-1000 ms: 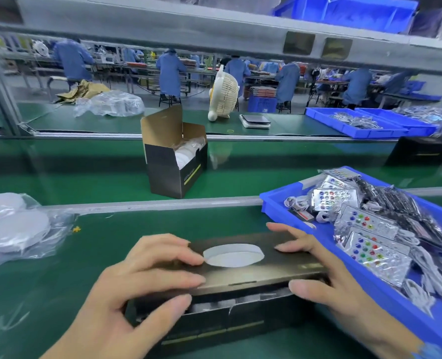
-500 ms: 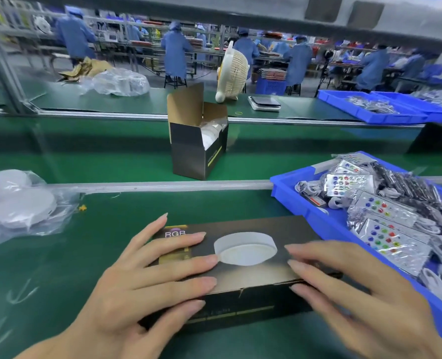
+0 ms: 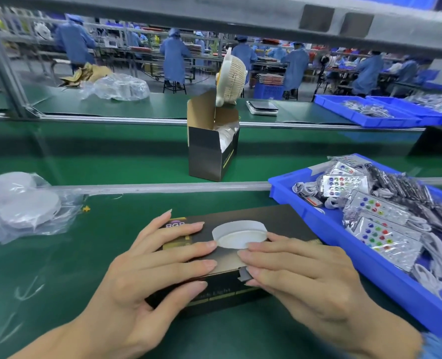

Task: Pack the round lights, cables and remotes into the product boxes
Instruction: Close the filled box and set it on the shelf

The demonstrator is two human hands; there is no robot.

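- The dark product box (image 3: 230, 252) lay flat on the green desk (image 3: 59, 275) in front of the person, with "RGB" printed in pale letters at its top left; a line of small print ran along its near side, too blurred to read
- A white round light (image 3: 239, 233) was pictured, or showed through a window, in the middle of the box's top face; which of the two could not be told
- The box's long axis ran left to right, slightly skewed, its right end farther from the person and just beside the blue bin (image 3: 385, 278)
- The left hand (image 3: 147, 278) lay on the box's left half with fingers straight and spread, the thumb under the near edge
- The right hand (image 3: 310, 278) lay flat on the right half, fingertips pressing a small dark tab at the near top edge
- Compared with half a second before, the right hand had slid left toward the centre, so the two sets of fingertips nearly met
- The bin held bagged remotes (image 3: 385, 237) with coloured buttons and white cables (image 3: 437, 268)
- A second box (image 3: 212, 154) stood upright and open on the belt behind
- Bagged lights (image 3: 25, 206) lay at far left
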